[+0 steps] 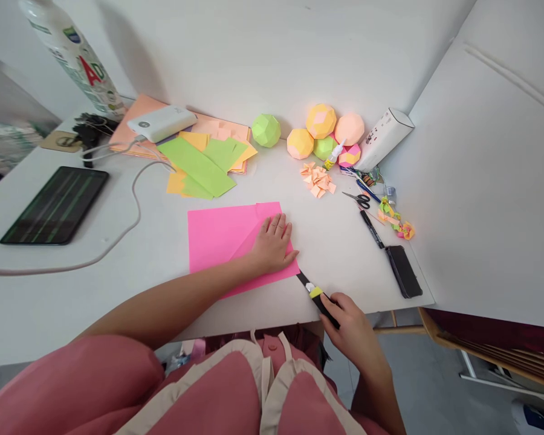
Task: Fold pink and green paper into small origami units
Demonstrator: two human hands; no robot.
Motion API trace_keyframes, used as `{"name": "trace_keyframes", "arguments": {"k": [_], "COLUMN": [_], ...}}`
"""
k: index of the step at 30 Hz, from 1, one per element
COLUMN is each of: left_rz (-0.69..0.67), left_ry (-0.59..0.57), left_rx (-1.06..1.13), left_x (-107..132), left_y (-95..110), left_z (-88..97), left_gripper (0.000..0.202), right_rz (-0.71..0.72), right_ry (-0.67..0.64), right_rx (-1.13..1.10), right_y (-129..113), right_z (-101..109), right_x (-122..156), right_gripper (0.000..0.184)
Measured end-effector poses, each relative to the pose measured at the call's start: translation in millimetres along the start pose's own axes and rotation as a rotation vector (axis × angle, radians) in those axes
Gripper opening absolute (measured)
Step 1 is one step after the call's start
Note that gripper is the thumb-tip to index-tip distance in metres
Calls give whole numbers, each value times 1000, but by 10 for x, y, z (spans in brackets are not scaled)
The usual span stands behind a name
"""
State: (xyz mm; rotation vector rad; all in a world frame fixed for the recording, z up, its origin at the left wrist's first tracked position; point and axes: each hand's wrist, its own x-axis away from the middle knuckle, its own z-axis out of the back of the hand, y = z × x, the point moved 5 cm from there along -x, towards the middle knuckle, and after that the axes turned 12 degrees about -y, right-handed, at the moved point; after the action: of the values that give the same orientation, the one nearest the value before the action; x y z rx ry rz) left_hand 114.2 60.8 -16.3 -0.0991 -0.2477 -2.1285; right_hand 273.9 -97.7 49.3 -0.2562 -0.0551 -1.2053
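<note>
A sheet of bright pink paper (215, 235) lies on the white desk in front of me, with a folded layer on its right part. My left hand (274, 244) rests flat on that right part, fingers stretched out. Wrapped round the handle of a black and yellow utility knife (316, 292) is my right hand (351, 329), close to the desk's front edge. The dark blade points up and left, its tip at the paper's lower right corner; whether the tip sits under the paper I cannot tell.
Green and orange paper (204, 166) lies at the back left beside a white power bank (162, 122). A tablet (54, 205) lies far left. Paper balls (321, 122) line the wall. Small scissors (359, 199), a black marker (372, 228) and a phone (403, 270) lie on the right.
</note>
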Motion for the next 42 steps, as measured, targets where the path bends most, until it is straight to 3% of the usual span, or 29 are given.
{"name": "trace_keyframes", "arguments": {"k": [22,42], "left_rz": [-13,-9], "left_ry": [-55,13], "left_rx": [22,10], "left_x": [9,10], "left_y": [13,19], "left_z": [49,27], "left_gripper": [87,91], "right_rz": [-25,-74], "right_ry": [-76,-118], "right_rx": [-21,-10], "right_y": [104,127], "right_z": [61,90], "right_x": [-436,-701], "right_gripper": [36,37]}}
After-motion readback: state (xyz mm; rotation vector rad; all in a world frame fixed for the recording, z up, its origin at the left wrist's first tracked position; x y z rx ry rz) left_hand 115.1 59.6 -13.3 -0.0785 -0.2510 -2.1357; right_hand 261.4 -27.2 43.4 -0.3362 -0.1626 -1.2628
